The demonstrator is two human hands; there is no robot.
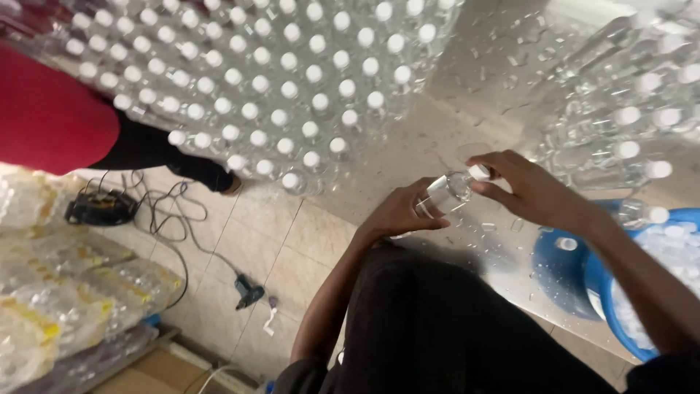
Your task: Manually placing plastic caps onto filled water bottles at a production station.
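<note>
Clear plastic fills most of my view: I hold a small transparent bottle [448, 191] between both hands, tipped on its side above the wet metal tabletop [467, 102], close to its near edge. My left hand [401, 211] wraps around the body of the bottle from below, fingers curled shut on it. My right hand [529, 191] comes in from the right, its fingertips pinched on the white cap [479, 172] at the bottle's neck.

Water drops lie scattered over the bare metal around my hands. Toward the far left corner of the tabletop stands a dense block of capped bottles [277, 80], upright and packed row on row, reaching the left edge. Along the right edge a second group of capped bottles [627, 109] is crowded together, some leaning.

Just beside the tabletop's near right corner sits a blue tub [594, 281] with white caps [667, 252] heaped inside it.

Off the left edge, on the tiled floor [270, 241], another person in a red top [51, 120] stands near a tangle of black cable [164, 211]. Shrink-wrapped packs of bottles [65, 292] are stacked at the lower left.
</note>
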